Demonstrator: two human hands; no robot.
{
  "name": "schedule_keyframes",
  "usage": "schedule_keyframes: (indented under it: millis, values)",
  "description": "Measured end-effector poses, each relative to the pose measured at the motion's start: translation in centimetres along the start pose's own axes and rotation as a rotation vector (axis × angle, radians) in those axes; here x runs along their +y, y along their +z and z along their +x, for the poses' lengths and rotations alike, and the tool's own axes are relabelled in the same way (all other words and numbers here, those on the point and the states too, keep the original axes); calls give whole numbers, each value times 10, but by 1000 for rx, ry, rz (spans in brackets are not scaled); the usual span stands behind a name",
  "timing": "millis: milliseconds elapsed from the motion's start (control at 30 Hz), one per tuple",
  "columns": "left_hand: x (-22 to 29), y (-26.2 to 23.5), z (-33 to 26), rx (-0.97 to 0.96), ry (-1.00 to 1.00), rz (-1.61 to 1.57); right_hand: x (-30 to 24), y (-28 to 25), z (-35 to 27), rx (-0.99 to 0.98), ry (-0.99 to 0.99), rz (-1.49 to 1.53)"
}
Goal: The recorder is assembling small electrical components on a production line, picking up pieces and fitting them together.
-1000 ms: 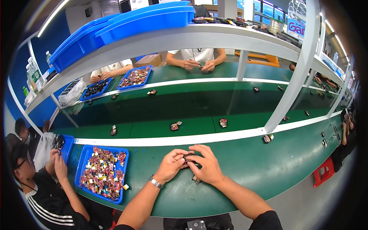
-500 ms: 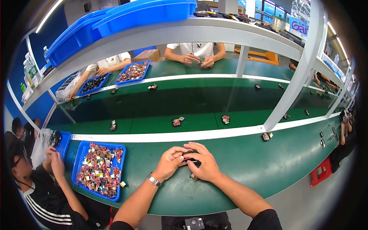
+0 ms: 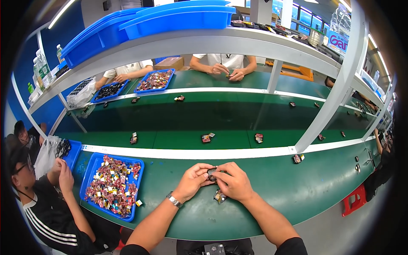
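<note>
Over the green bench, my left hand grips a small black plastic part, perhaps a housing, mostly covered by fingers. On the same part, the fingers of my right hand are pinched together from the right side. Just below my hands lies a small electronic assembly with a light-coloured block and dark edges. To the left stands a blue tray heaped with small reddish circuit pieces that carry white and yellow parts.
A white rail and a grey post border the bench's far side. Beyond, small assemblies lie on the green belt. Blue bins rest on the overhead shelf. A co-worker sits at the left; others work opposite.
My right hand has drawn its fingers in from a spread pose to a pinch on the black part. The assembly below shows more fully. The whole view has shifted slightly.
</note>
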State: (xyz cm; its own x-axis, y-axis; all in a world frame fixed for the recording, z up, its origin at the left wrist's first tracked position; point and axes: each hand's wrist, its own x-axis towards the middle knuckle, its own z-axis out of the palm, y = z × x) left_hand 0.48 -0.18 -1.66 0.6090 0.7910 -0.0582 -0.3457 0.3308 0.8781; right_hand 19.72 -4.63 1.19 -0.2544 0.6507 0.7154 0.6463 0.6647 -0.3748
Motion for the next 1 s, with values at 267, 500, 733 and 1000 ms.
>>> schedule_keyframes:
  millis: [267,500,733,1000]
  values:
    - [0,-1,0,10,-34,28,-2,0,2,-41,3,-65]
    - [0,-1,0,3,-51,36,-1,-3,3,-25,-33,-57]
    - [0,0,1,7,-50,44,-1,-2,0,-28,-10,-73]
    - [0,0,2,25,-57,75,-10,3,2,-18,89,-88]
